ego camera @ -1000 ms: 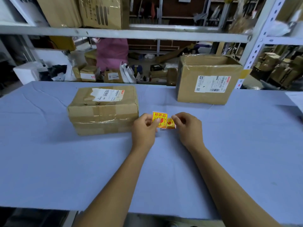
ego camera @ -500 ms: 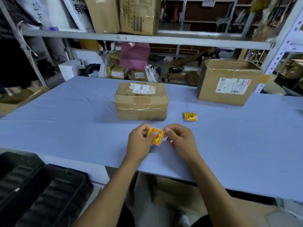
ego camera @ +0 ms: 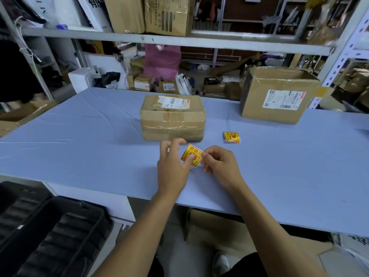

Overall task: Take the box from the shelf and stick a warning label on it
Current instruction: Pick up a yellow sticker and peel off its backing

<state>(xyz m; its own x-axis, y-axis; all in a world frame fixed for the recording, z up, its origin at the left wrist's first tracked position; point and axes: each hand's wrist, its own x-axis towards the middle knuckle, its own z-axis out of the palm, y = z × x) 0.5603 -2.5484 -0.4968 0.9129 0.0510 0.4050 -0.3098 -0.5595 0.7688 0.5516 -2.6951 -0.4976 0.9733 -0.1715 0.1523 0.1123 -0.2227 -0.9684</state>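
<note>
Two cardboard boxes sit on the blue table: a taped box at the middle and a bigger box to its right, further back; two yellow warning labels show, one label pinched between both hands just in front of the taped box, a spare label lying flat nearby; the left hand has its thumb on the label, other fingers spread loosely; the right hand is curled, nipping the label's edge.
</note>
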